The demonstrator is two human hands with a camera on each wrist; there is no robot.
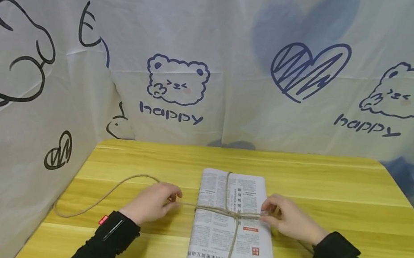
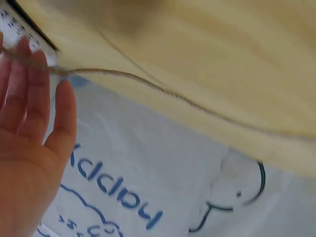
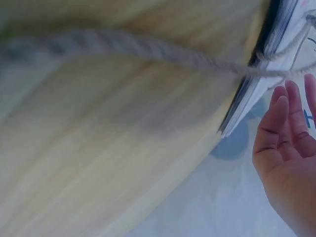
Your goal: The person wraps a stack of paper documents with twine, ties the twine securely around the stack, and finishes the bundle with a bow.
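Note:
A stack of folded newspapers (image 1: 211, 242) lies on the wooden table, bound crosswise with brown twine (image 1: 232, 246). The strands cross near the middle of its top sheet. At the left of the stack, my left hand (image 1: 156, 201) pinches one length of twine, drawn out straight from the crossing. That length runs on across the fingers in the left wrist view. My right hand (image 1: 286, 216) pinches the other length at the stack's right edge. In the right wrist view, the twine (image 3: 148, 49) passes by the fingertips, with the thumb out of frame.
The loose tail of twine (image 1: 111, 195) curves over the left of the table (image 1: 335, 190) to its left edge. Another tail (image 1: 306, 247) shows beneath the right wrist. White cloth (image 1: 238, 61) with drawn bears and hearts hangs behind and beside the table.

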